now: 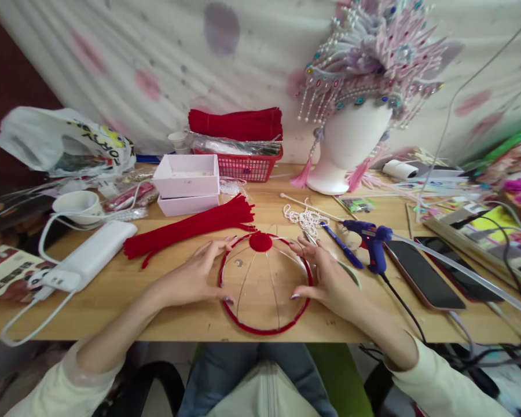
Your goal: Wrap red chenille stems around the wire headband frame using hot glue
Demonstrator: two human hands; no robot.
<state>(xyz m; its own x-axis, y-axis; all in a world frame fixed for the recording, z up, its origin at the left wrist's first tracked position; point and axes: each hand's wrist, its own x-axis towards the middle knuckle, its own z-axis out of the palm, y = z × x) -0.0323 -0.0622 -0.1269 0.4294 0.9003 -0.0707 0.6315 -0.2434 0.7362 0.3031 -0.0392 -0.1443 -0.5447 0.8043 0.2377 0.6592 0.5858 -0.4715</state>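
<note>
A domed wire frame [264,332] with a red-wrapped round rim sits at the table's front edge. Thin bare wires run from its rim to a red fuzzy disc [260,242] at the crown. My left hand [191,275] holds the rim's left side, thumb near and fingers farther back. On the opposite side my right hand [327,275] grips the rim in the same way, its fingertips partly over the wires. Just behind the frame lies a bundle of red chenille stems [191,227]. A blue glue gun [373,240] rests to the right of my right hand.
White boxes [186,176] and a red basket [247,165] stand behind. A foam head [347,142] wears a beaded headdress. Pearl strands [306,217], a blue pen [342,246] and phones [423,275] lie right. A power bank [98,252] with a cable lies left.
</note>
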